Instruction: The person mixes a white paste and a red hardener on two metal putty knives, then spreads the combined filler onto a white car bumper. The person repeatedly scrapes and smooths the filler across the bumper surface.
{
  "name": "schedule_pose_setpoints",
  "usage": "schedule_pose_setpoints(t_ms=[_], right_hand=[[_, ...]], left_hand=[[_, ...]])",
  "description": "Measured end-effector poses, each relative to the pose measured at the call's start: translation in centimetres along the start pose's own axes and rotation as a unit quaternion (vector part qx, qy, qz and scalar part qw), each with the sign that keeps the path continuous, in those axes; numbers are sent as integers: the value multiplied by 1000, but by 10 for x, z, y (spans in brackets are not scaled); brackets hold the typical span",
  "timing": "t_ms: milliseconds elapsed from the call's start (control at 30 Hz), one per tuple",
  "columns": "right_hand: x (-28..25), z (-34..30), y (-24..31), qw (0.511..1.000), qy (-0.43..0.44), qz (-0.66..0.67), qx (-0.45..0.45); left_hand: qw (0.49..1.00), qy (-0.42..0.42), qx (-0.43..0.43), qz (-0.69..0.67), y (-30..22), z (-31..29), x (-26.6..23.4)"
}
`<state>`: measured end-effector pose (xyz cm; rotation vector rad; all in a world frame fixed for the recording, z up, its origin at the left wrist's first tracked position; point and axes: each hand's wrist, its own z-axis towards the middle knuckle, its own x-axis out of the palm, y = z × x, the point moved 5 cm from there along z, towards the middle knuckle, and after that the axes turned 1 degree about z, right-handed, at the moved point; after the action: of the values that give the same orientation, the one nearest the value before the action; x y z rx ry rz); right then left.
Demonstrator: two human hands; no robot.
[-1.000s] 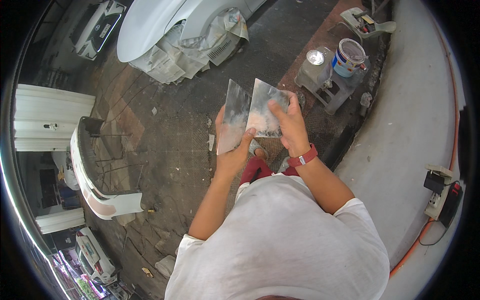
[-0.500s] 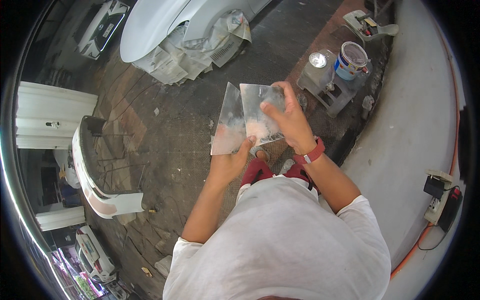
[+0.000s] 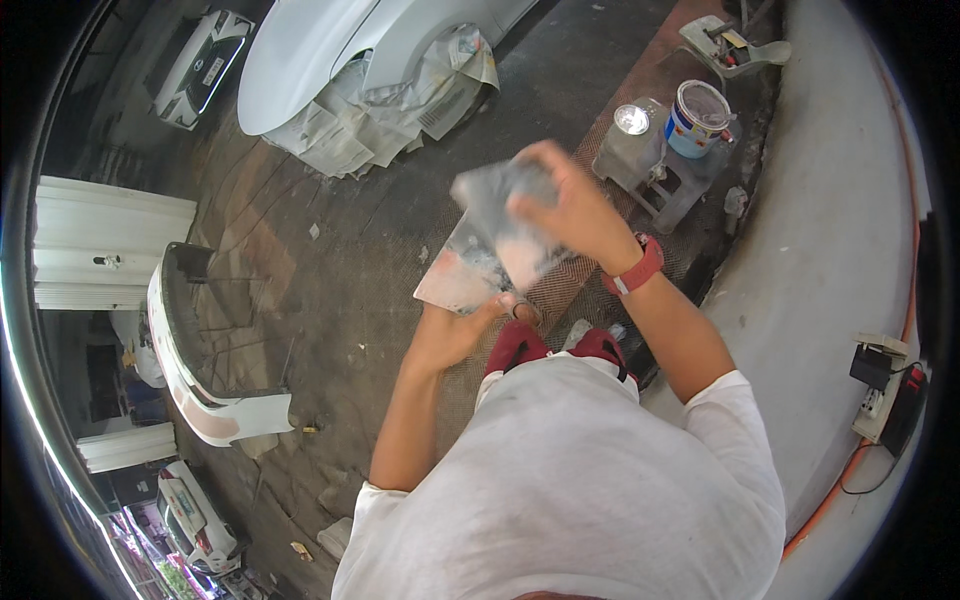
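My left hand [image 3: 452, 336] is closed on the near edge of a flat, see-through plate [image 3: 452, 278] smeared with pale pink paste. My right hand [image 3: 582, 218] grips a second see-through plate [image 3: 497, 190], with the thumb on its face and the fingers behind. That second plate is blurred by motion and also carries whitish-pink smears. It overlaps the right part of the left-hand plate; whether the two touch, I cannot tell. Both are held in front of my body, above the floor. A red watch [image 3: 640, 268] is on my right wrist.
A grey stool [image 3: 632, 160] to the right bears an open paint can [image 3: 697, 125] and a round silvery lid [image 3: 631, 120]. Beyond stands a car partly masked with newspaper [image 3: 365, 130]. A bumper [image 3: 190, 390] is at left. The wall [image 3: 800, 260] runs along my right.
My right hand and its plate have risen and tilted, swinging the plate leftward over the other one. The left-hand plate has turned clockwise and shifted slightly; both hands keep their hold.
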<state>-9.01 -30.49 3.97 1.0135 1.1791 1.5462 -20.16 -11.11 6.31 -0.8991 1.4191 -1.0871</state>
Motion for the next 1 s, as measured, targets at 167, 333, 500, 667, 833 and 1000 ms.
schedule_pose_setpoints(t_ms=[167, 333, 500, 667, 833, 1000], right_hand=[[2, -4, -8, 988, -70, -118, -76], [41, -31, 14, 987, 146, -65, -26], [39, -35, 17, 977, 175, -125, -17], [27, -31, -31, 987, 141, -2, 73], [59, -62, -6, 954, 270, 126, 24], [51, -73, -68, 854, -6, 462, 239]], left_hand=[[998, -49, -29, 34, 18, 2, -3], [996, 76, -50, 18, 19, -3, 1], [979, 117, -152, -63, 45, -15, 7], [906, 67, -116, -401, 47, -9, 1], [957, -44, -108, -265, 43, 5, -11], [956, -103, -18, -275, 41, 8, -24]])
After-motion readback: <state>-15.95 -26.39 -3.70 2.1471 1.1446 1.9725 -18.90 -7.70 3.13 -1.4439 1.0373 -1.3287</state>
